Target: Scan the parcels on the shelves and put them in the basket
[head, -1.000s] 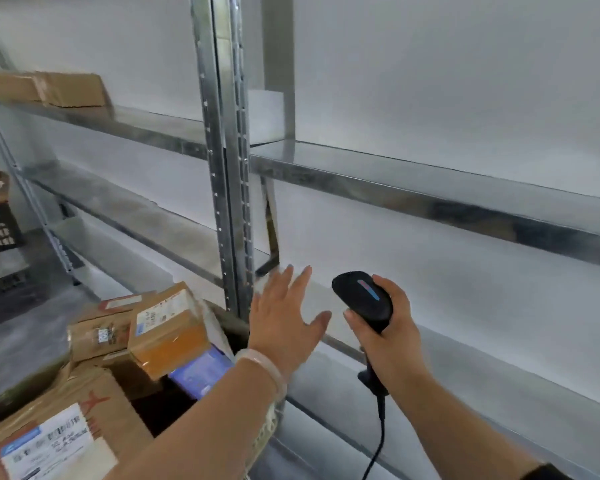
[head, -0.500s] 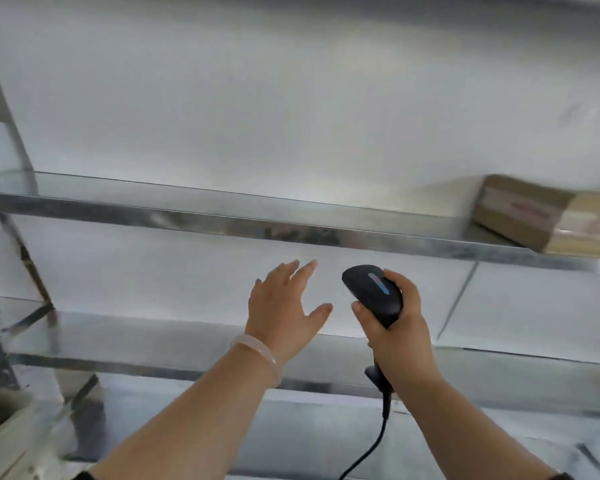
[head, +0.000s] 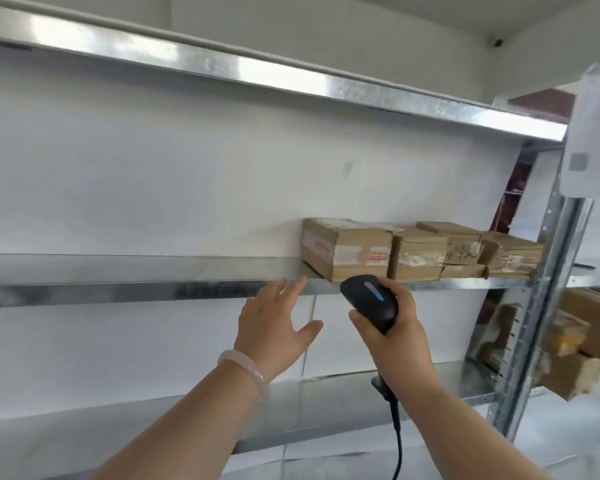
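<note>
A person's left hand [head: 274,327], fingers spread and holding nothing, reaches up just below the edge of a metal shelf [head: 136,278]. The right hand [head: 392,327] grips a black scanner [head: 369,301], cable trailing down. On the shelf, to the right against the wall, a row of brown parcels [head: 420,251] sits side by side

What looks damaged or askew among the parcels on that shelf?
The rightmost parcel on the middle shelf looks crumpled, its tape wrinkled; the row beside it sits unevenly stacked. Nothing is spilled.
</note>
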Demonstrator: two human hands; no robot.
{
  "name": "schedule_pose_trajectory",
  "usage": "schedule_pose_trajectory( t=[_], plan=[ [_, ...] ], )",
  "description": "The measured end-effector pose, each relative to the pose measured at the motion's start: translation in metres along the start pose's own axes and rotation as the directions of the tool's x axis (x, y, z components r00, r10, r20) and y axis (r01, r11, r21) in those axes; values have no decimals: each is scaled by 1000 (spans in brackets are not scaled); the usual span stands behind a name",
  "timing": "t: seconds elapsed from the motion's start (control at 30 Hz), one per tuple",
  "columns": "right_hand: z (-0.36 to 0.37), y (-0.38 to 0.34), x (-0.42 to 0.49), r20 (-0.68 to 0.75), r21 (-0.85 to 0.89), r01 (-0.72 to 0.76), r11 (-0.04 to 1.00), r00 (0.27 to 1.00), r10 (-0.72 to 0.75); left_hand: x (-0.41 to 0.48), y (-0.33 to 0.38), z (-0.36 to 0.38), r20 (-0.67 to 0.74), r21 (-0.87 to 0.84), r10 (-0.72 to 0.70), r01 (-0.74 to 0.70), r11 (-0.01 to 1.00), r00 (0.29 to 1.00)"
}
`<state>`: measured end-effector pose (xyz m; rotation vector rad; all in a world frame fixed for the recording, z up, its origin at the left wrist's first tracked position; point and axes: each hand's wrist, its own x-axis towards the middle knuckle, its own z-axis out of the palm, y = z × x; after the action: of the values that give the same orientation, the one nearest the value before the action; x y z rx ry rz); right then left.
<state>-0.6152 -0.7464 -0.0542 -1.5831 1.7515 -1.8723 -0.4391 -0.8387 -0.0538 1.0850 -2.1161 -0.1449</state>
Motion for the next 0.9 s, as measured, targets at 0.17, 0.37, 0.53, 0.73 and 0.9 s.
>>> schedule_pose_trajectory(
  t=[0.17, 0.37, 0.53, 0.73, 0.9],
  plan=[
    [-23, 12, 26, -60, -12, 28, 1000, 998, -29, 36, 34, 20, 5, -48, 58, -58, 997, 998],
    [-32, 31, 68, -93, -12, 80, 997, 992, -81, 80, 39, 50, -19, -128, 107, -109, 986, 994],
    [-29, 41, 119, -173, 30, 70, 997, 983, -63, 118, 30, 66, -56, -201, 96, -105, 974, 994],
    [-23, 57, 167, -219, 76, 112, 991, 971, -93, 168, 28, 78, -146, -267, 53, -91, 959, 988],
    [-28, 73, 185, -206, 95, 133, 987, 972, -111, 186, 38, 94, -161, -273, 9, -54, 961, 987]
  ],
)
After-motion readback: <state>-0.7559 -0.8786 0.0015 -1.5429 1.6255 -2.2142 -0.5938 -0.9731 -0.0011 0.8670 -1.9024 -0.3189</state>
